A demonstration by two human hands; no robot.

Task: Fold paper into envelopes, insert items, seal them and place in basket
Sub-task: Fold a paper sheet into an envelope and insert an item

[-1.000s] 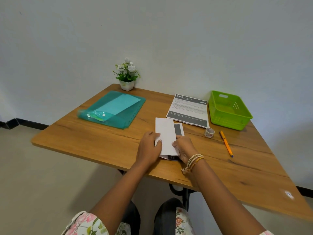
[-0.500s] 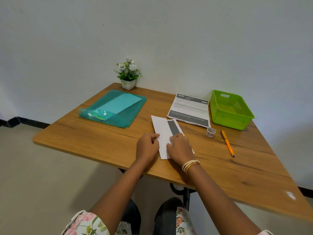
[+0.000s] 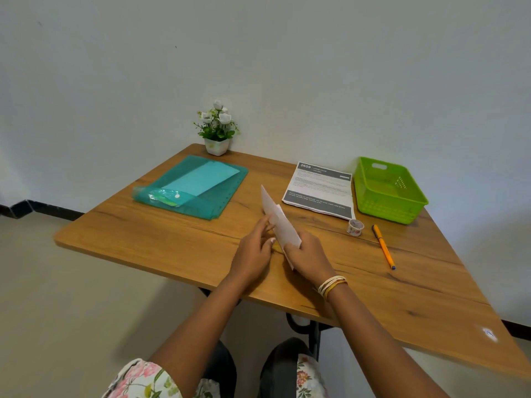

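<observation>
Paper (image 3: 280,222) tilted on edge, gripped by L hand (image 3: 253,254) & R hand (image 3: 310,257).

A plain room set up as a small desk or paperwork corner is shown, more like a home or simple office than a workshop. A wooden-topped table with a warm grain (image 3: 161,239) is placed against a bare, pale painted wall (image 3: 287,67), with a dark skirting strip (image 3: 34,209) seen along the floor. Stationery is laid out on it: a translucent teal plastic document folder (image 3: 227,193), a printed white sheet with grey bands (image 3: 319,189), an orange pen (image 3: 383,247), a small patterned tape roll (image 3: 355,227) and a bright green plastic basket (image 3: 388,191). A small white pot of white artificial flowers (image 3: 217,130) is set by the wall.
</observation>
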